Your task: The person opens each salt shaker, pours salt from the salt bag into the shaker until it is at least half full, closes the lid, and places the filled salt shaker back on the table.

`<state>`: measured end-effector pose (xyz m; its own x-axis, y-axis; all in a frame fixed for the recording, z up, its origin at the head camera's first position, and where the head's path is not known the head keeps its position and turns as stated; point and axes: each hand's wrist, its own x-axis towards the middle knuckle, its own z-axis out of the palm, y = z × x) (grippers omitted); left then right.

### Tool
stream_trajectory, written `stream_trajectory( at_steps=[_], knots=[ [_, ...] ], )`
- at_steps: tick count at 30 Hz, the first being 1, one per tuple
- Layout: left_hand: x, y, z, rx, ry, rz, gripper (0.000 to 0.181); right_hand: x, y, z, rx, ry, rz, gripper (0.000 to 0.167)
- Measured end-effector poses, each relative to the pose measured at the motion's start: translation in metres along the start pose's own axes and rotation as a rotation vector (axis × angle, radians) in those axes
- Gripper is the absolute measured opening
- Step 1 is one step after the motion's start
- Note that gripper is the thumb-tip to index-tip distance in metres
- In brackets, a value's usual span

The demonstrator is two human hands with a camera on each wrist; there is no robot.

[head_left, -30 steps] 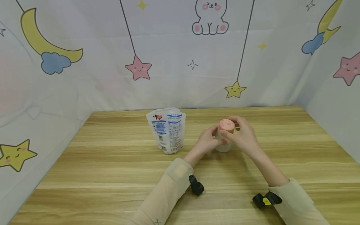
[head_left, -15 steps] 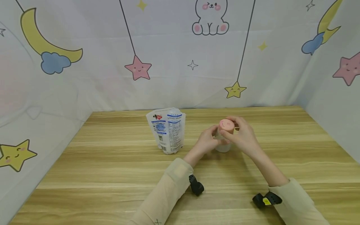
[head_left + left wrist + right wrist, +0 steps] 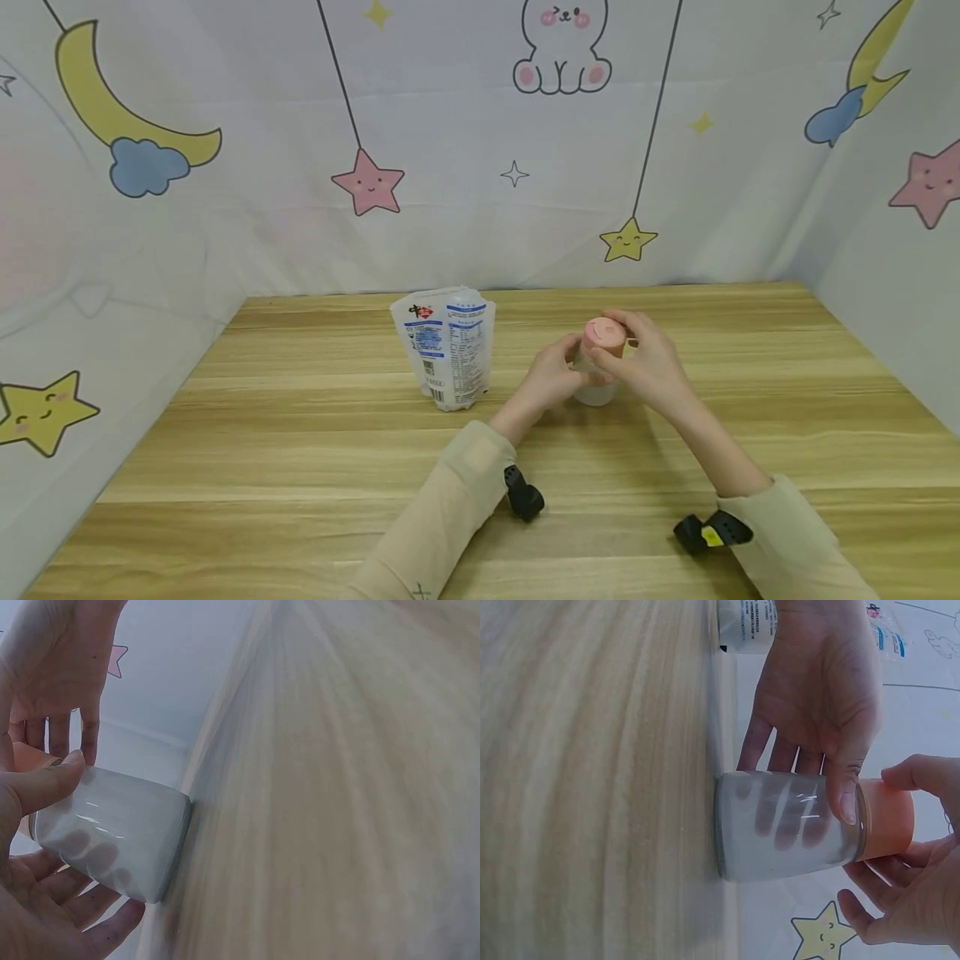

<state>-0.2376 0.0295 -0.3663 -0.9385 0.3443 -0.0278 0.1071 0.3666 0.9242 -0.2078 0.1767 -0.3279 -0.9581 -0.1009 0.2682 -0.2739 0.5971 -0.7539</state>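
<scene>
A clear jar (image 3: 595,394) with a pink-orange lid (image 3: 605,332) stands upright on the wooden table, right of centre in the head view. My left hand (image 3: 553,375) grips the jar's body, its thumb on the near side and its fingers behind. Those fingers show through the glass (image 3: 742,847) in the right wrist view. From the right, my right hand (image 3: 651,362) holds the lid between thumb and fingers. The lid sits on top of the jar; whether it is loose I cannot tell. In the left wrist view the jar (image 3: 139,825) appears sideways, its base at the tabletop.
A white plastic pouch (image 3: 453,350) with blue print stands upright on the table (image 3: 300,467), left of the jar. Behind the table hangs a white cloth (image 3: 465,242) printed with stars and moons. Black straps with cameras (image 3: 525,497) are on both sleeves.
The fingers of my right hand have shifted very slightly to the left at the lid. Jar, left hand and pouch keep their places.
</scene>
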Motion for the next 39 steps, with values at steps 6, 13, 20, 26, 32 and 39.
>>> stream_trajectory(
  at_steps=[6,13,20,26,32,39],
  knots=[
    [-0.0012,0.0002,-0.0003,-0.012,-0.001,0.006,0.057,0.0001,0.0013,0.0011,0.015,0.000,0.037,0.067],
    [-0.0020,0.0004,-0.0003,-0.010,-0.001,0.012,0.058,-0.0016,0.0006,0.0022,0.007,0.030,0.037,0.062],
    [-0.0023,0.0013,-0.0007,-0.010,-0.007,-0.003,0.060,-0.0015,0.0008,0.0033,-0.011,0.042,0.012,0.057],
    [-0.0025,0.0022,-0.0004,-0.008,-0.008,-0.003,0.060,-0.0016,0.0005,0.0026,-0.009,0.039,0.001,0.055],
    [-0.0021,0.0025,0.0003,0.006,-0.005,-0.008,0.060,-0.0015,-0.0006,0.0023,-0.027,0.034,0.002,0.054],
    [-0.0018,0.0019,0.0002,0.000,-0.003,0.000,0.060,-0.0014,-0.0015,0.0020,-0.012,0.017,0.006,0.054]
  ],
)
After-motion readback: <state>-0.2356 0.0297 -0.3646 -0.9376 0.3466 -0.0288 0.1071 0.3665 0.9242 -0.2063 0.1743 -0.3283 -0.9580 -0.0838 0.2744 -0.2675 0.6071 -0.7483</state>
